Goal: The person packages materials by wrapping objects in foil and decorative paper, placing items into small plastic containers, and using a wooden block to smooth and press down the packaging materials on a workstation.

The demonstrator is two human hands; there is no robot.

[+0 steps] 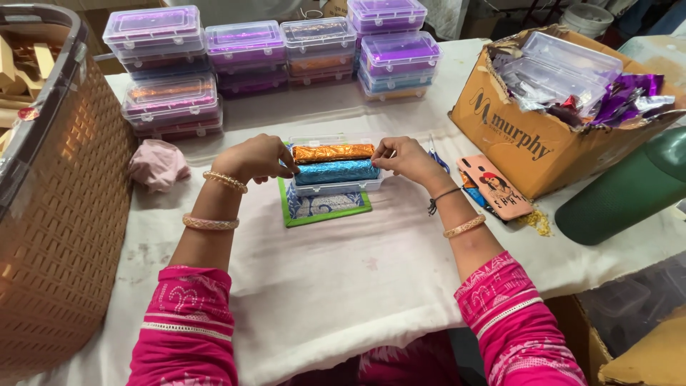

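A small clear plastic box (336, 187) lies open in the middle of the white-covered table. It holds an orange foil-wrapped roll (333, 152) and a blue foil-wrapped roll (336, 171) side by side. My left hand (250, 158) pinches the left ends of the rolls. At the right ends are the fingers of my right hand (402, 157). The box rests on a green-edged patterned card (325, 207).
Stacks of closed clear boxes with purple and orange contents (246, 53) line the far side. A brown woven basket (61, 193) stands left, a pink cloth (157, 164) beside it. Right: cardboard carton (529, 136) of lids and wrappers, a phone (494, 187), a green cylinder (629, 189).
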